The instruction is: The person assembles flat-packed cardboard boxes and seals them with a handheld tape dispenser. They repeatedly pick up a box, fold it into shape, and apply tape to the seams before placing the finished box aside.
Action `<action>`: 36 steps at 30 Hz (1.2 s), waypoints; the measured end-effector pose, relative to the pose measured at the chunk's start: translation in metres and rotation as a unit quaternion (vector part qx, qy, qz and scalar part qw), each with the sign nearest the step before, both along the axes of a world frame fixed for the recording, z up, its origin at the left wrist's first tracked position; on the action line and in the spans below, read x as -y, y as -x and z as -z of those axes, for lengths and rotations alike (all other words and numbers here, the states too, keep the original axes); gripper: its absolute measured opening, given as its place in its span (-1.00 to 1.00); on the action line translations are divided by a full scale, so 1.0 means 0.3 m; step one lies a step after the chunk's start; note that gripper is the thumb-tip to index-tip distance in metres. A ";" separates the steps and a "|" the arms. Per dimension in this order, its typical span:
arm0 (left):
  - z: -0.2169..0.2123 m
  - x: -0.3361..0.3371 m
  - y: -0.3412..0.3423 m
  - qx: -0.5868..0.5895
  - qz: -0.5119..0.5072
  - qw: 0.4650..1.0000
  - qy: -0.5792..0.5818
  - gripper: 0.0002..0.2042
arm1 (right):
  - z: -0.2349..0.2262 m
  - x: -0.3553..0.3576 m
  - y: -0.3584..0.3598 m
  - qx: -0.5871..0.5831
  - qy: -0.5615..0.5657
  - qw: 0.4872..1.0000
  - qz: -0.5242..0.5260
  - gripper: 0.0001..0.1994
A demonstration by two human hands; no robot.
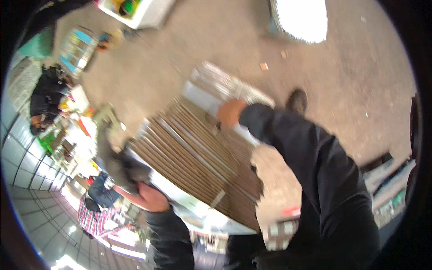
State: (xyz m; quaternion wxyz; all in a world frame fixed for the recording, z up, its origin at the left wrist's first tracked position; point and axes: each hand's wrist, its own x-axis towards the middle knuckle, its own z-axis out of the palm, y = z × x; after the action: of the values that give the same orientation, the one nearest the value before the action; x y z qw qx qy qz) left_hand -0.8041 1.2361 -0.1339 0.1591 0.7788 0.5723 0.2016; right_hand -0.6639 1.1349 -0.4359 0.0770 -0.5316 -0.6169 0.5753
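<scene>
A thick stack of flattened cardboard boxes [189, 148], brown edges showing and white on its outer face, fills the middle, tilted in front of me. My left hand [150, 198] is at its near left side, a finger stretched outward and the rest closed against the stack; motion blurs the contact. Over the far right side reaches my right hand [231, 112], its fingers curled on the edge of the stack. Just beyond my left hand is a blurred dark grey shape [128, 168] whose kind I cannot make out.
A white box [148, 11] with coloured items stands at the far left, and a bright white bundle [299, 20] at the far right. A dark shoe [297, 101] is on the floor. At left, a person in a checked shirt [92, 218] is near cluttered goods [78, 135].
</scene>
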 end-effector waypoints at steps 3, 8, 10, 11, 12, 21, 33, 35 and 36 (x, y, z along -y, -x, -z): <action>0.000 0.110 0.084 0.019 -0.065 0.997 0.030 -0.51 | -0.094 0.042 0.012 -0.016 -0.003 0.999 0.036 -0.73; 0.029 0.051 0.099 0.044 -0.011 0.998 0.034 -0.49 | -0.108 -0.013 -0.029 -0.027 0.019 0.998 0.059 -0.71; 0.027 0.012 0.073 0.051 -0.027 0.998 0.030 -0.47 | -0.085 -0.032 -0.039 -0.067 0.044 0.997 0.018 -0.69; 0.021 -0.003 0.060 0.026 -0.013 0.999 0.017 -0.47 | -0.071 -0.039 -0.036 -0.063 0.042 0.997 0.024 -0.67; 0.018 -0.024 0.049 0.000 0.000 1.000 0.002 -0.46 | -0.049 -0.051 -0.035 -0.074 0.046 0.996 0.015 -0.66; 0.028 -0.090 0.068 0.093 0.010 0.995 0.038 -0.67 | 0.160 -0.189 0.092 -0.041 -0.036 0.998 -0.034 -0.82; -0.067 0.244 0.042 0.060 -0.052 0.997 0.008 -0.58 | -0.157 0.585 -0.400 0.097 0.124 0.987 0.040 -0.72; -0.073 0.245 0.044 0.067 0.006 0.998 0.018 -0.59 | -0.114 0.518 -0.364 0.062 0.076 0.991 0.095 -0.72; -0.073 0.242 0.041 0.073 0.047 0.996 0.032 -0.59 | -0.102 0.494 -0.319 0.044 0.070 0.990 0.116 -0.72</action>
State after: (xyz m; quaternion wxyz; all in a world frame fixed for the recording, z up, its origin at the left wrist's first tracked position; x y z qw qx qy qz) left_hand -0.8163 1.1636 -0.1121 0.2351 0.7826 0.5278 0.2319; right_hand -0.5682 0.9866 -0.4051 0.0783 -0.6284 -0.5125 0.5799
